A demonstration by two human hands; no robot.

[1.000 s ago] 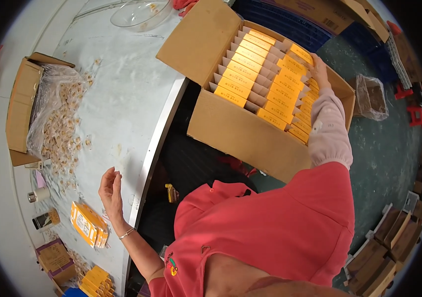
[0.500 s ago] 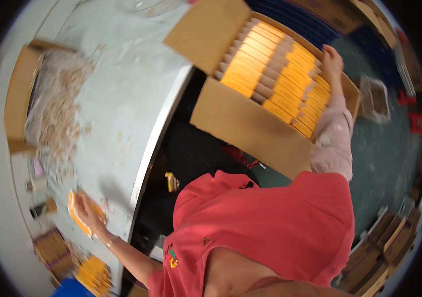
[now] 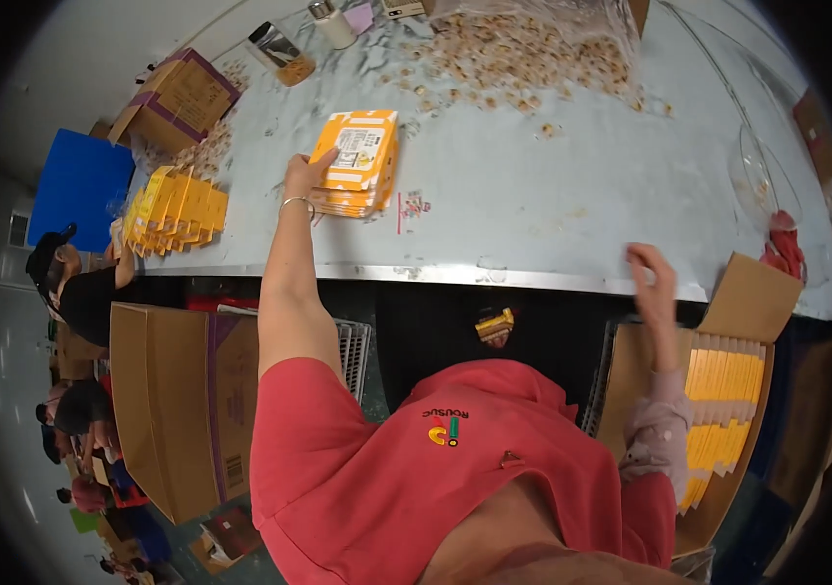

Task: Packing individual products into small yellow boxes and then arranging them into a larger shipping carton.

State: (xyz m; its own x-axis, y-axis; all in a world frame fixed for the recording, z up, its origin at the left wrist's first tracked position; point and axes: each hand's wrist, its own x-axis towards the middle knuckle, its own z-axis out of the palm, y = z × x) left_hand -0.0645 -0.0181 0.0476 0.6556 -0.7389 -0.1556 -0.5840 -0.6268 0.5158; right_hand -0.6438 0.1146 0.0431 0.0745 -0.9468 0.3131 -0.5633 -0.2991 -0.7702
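My left hand [image 3: 307, 175] is at the near-left edge of a stack of flat orange-and-white packets [image 3: 377, 161] on the table. Its thumb lies on top of the upper packet and its fingers go out of sight at the edge, closed on it. My right hand [image 3: 654, 283] hangs over the table's front edge, fingers loosely bent and apart, with nothing visible in it. Just right of that forearm stands an open cardboard carton [image 3: 765, 409] filled with rows of upright yellow boxes [image 3: 723, 375]. A small red-printed clear bag [image 3: 414, 211] lies beside the stack.
Many small wrapped pieces [image 3: 523, 58] are spread at the table's back. A jar [image 3: 281, 57] and a white bottle [image 3: 332, 23] stand at the back left. Yellow boxes [image 3: 177, 210] are piled on the left, near another person [image 3: 84, 292]. A large carton [image 3: 167, 390] stands below.
My view has swung left from the carton to the table. My right hand has left the carton's yellow boxes and come over toward the table edge. My left hand stays at the packet stack.
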